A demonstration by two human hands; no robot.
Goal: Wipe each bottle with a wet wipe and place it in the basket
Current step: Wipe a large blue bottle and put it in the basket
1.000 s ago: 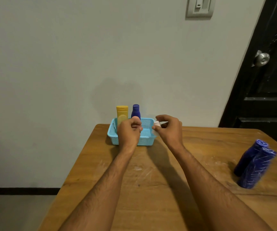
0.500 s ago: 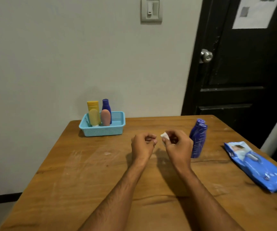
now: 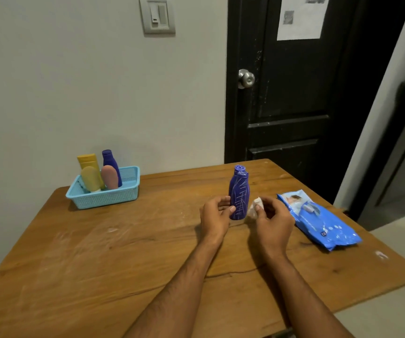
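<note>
Reaching for the last blue bottle [image 3: 239, 193] standing on the counter [image 3: 123, 252], a person's left hand [image 3: 214, 214] curls loosely beside it, grip unconfirmed, while the right hand [image 3: 271, 217] pinches a crumpled wet wipe [image 3: 253, 209]. Four bottles already stand in the basket [image 3: 103, 197]; apparently one remains.

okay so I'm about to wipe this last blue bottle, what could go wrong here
The blue bottle stands tall and narrow; your left hand only touches its side, so a push from the wipe in your right hand might tip it. The basket already holds four bottles, so dropping it in could knock them.
</note>
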